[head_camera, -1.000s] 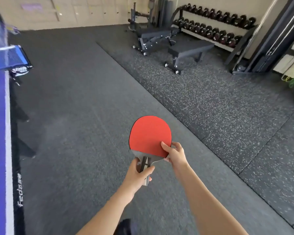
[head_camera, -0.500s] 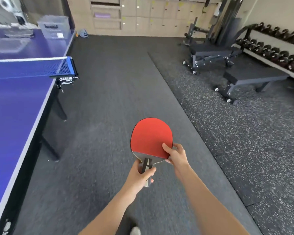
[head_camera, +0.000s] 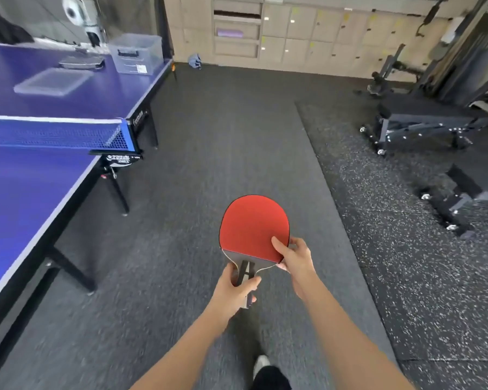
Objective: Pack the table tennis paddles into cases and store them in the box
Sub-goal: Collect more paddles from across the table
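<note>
gripping with curled fingers point(head_camera: 251, 284) of the left hand point(head_camera: 234, 288) the dark handle of a red-faced wooden table tennis paddle point(head_camera: 252, 226); pinching the blade's lower right edge with the right hand point(head_camera: 295, 258), thumb on the red rubber. held in the air, red face up, over the dark grey carpeted floor point(head_camera: 209, 136), well apart from the blue table tennis worktop point(head_camera: 26, 192) on the left. beyond the blue net point(head_camera: 54, 133), at the far end: a clear plastic storage box point(head_camera: 135, 53), a clear flat lid point(head_camera: 52, 81) near it, and between them a dark flat case point(head_camera: 81, 62), blurred.
</note>
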Demonstrator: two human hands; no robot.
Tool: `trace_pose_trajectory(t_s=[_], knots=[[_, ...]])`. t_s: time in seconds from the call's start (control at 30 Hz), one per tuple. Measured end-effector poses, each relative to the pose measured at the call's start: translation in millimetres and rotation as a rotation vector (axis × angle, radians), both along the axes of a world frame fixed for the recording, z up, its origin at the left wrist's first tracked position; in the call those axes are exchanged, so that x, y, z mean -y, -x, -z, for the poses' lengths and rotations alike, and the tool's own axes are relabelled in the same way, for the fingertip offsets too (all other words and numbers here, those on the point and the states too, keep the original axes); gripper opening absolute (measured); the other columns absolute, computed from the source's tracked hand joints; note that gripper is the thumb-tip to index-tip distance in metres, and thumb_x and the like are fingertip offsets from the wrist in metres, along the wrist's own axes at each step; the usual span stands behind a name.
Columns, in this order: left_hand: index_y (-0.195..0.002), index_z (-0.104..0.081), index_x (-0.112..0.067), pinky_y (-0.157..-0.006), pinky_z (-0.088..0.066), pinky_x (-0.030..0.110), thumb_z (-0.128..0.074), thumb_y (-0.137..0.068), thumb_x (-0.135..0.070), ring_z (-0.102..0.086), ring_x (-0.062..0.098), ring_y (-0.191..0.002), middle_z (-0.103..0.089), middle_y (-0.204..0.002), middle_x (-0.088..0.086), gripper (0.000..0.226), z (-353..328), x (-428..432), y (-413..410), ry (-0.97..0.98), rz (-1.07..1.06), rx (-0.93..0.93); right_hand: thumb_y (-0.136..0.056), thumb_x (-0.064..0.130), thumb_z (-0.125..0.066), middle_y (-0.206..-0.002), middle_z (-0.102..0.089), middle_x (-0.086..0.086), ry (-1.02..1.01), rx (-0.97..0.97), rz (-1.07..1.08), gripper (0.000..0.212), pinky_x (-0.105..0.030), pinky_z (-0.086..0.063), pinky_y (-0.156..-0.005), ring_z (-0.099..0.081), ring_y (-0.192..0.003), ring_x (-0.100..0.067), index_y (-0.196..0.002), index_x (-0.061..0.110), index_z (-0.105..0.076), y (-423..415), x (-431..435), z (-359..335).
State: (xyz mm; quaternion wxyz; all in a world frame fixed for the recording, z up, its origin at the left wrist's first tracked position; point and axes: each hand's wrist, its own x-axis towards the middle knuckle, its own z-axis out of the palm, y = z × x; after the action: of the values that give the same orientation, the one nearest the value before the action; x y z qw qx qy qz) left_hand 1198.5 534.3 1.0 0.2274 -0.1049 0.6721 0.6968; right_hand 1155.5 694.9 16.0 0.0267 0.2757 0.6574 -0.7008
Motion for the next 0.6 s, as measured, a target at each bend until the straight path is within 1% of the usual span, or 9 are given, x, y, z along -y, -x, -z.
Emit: trace_pose_trajectory(t_s=[0.07,0.1,0.17,0.23,0.33,0.4,0.5,0.6], knots=[[-0.106,-0.051,-0.013,-0.064,-0.055,0.033,-0.070,-0.084,-0.019,-0.060,0.020,-0.063,-0.064,-0.083,0.006,0.030,-4.0,-19.7,40.6,0.007,-0.061,0.014,-0.082,0.031,-0.073,-0.117,-0.059,-0.004,-0.007,-0.007,-0.056,0.047,-0.030,-0.054,-0.077,-0.063,-0.100,-0.018,-0.118,0.015,-0.048,49.1,-15.5,-1.6],[-0.106,-0.051,-0.015,-0.065,-0.056,0.034,-0.070,-0.084,-0.019,-0.061,0.020,-0.065,-0.064,-0.085,0.006,0.029,-6.2,-27.8,60.5,0.003,-0.095,0.017,-0.082,0.033,-0.073,-0.118,-0.060,-0.004,-0.020,-0.012,-0.092,0.049,-0.031,-0.055,-0.079,-0.063,-0.101,-0.018,-0.120,0.014,-0.049,73.3,-21.5,-2.9],[-0.108,-0.051,-0.017,-0.073,-0.058,0.040,-0.069,-0.085,-0.019,-0.061,0.019,-0.069,-0.064,-0.086,0.006,0.029,-12.7,-38.4,97.5,-0.009,-0.157,0.026,-0.081,0.034,-0.073,-0.118,-0.060,-0.004,-0.027,-0.005,-0.148,0.050,-0.034,-0.055,-0.083,-0.064,-0.103,-0.018,-0.120,0.015,-0.050,120.2,-28.9,-5.9],[-0.110,-0.051,-0.018,-0.076,-0.058,0.041,-0.069,-0.086,-0.020,-0.062,0.019,-0.070,-0.065,-0.088,0.006,0.030,-16.3,-41.8,131.0,-0.020,-0.210,0.031,-0.082,0.034,-0.073,-0.119,-0.061,-0.003,-0.009,0.002,-0.187,0.049,-0.034,-0.055,-0.084,-0.064,-0.103,-0.018,-0.121,0.014,-0.050,162.1,-29.3,-6.8],[-0.113,-0.050,-0.017,-0.070,-0.059,0.035,-0.071,-0.084,-0.021,-0.063,0.020,-0.071,-0.065,-0.091,0.008,0.036,-11.7,-36.9,186.0,-0.021,-0.287,0.028,-0.083,0.034,-0.072,-0.118,-0.060,-0.003,-0.011,0.002,-0.270,0.050,-0.033,-0.055,-0.083,-0.063,-0.102,-0.018,-0.122,0.013,-0.049,226.5,-20.0,-4.4],[-0.112,-0.051,-0.015,-0.065,-0.057,0.034,-0.071,-0.084,-0.018,-0.063,0.020,-0.069,-0.064,-0.088,0.008,0.035,-6.5,-29.8,226.0,-0.019,-0.331,0.016,-0.083,0.034,-0.072,-0.118,-0.060,-0.003,0.000,0.007,-0.315,0.046,-0.032,-0.054,-0.082,-0.064,-0.101,-0.017,-0.118,0.015,-0.049,271.7,-9.6,0.0],[-0.107,-0.052,-0.013,-0.067,-0.056,0.039,-0.070,-0.085,-0.013,-0.062,0.018,-0.064,-0.063,-0.081,0.006,0.029,4.2,-15.1,290.2,-0.020,-0.379,-0.006,-0.082,0.035,-0.072,-0.120,-0.060,-0.004,-0.010,0.005,-0.367,0.047,-0.032,-0.055,-0.082,-0.064,-0.102,-0.018,-0.117,0.016,-0.050,343.3,10.7,12.1],[-0.106,-0.052,-0.015,-0.063,-0.057,0.033,-0.069,-0.085,-0.013,-0.062,0.018,-0.066,-0.062,-0.085,0.008,0.027,12.4,4.9,362.5,-0.033,-0.418,-0.015,-0.082,0.037,-0.072,-0.121,-0.059,-0.004,-0.014,0.001,-0.406,0.048,-0.033,-0.055,-0.084,-0.063,-0.103,-0.018,-0.119,0.017,-0.049,419.3,34.0,15.6]])
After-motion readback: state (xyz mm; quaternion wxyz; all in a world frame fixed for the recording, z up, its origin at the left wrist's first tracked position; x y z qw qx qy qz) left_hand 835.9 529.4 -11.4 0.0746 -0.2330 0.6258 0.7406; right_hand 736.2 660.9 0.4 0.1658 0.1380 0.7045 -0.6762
